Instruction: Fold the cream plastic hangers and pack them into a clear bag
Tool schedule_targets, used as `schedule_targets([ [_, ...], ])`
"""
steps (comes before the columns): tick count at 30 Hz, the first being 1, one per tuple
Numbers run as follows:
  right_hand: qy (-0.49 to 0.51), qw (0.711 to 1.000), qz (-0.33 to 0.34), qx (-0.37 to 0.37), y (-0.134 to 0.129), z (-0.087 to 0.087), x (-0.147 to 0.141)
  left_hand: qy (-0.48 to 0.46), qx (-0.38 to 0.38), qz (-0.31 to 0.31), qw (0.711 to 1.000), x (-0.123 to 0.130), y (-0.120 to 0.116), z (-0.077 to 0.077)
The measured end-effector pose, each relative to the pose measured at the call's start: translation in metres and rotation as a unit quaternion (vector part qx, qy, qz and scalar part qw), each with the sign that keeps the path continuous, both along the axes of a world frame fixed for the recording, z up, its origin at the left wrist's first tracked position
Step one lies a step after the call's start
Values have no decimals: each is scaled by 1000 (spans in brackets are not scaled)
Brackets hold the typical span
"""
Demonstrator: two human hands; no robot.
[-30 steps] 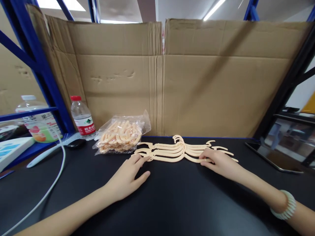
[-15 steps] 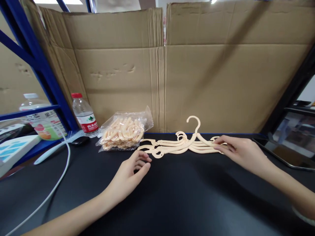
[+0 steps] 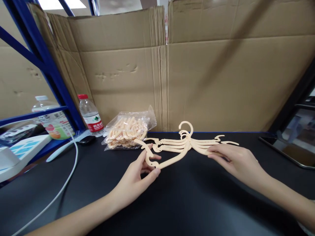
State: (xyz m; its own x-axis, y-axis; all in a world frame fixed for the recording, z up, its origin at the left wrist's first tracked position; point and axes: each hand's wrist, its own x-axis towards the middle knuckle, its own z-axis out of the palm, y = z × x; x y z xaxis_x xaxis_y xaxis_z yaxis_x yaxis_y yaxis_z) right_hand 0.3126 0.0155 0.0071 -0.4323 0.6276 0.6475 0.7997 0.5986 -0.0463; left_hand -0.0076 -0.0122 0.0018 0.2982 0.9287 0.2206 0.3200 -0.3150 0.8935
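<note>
A cream plastic clothes hanger is tilted up in front of several like it, its hook pointing upward. My left hand is closed on its left end, thumb in front and fingers behind. On the other arm of the same hanger, my right hand pinches near the end; its fingers hide the tip. Behind it, more cream hangers lie side by side on the black table, their hooks bunched at the middle.
A clear plastic bag of cream hanger parts lies behind my left hand. Left of it are a red-capped water bottle, a pale-handled brush and a white cable. Cardboard walls the back; a dark tablet-like object sits right.
My left hand has moved up to the hanger's left end and closed on it. The hanger has come toward me, away from the others, with my right hand still on it.
</note>
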Motion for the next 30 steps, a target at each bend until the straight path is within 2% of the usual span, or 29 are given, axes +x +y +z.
schedule_targets([
  [4,-17,999,38,8,-9,-3,-12,35,11,-17,999,1,-1,-4],
  [7,-29,997,40,55,-13,-7,-17,53,-1,-23,998,2,-1,-3],
  [13,-71,978,-18,198,-15,-6,-22,32,-12,-20,999,-1,0,2],
  [16,-88,967,-49,235,-14,-2,-22,-8,-32,-15,999,-1,0,5],
  [20,-86,972,-76,207,-11,0,-19,-51,-64,-24,996,2,-2,10],
  [23,-45,981,-94,164,-7,-3,-19,-77,-79,-28,994,3,-4,11],
  [30,76,993,-21,89,-6,-3,-22,-106,-99,-6,989,2,-4,7],
])
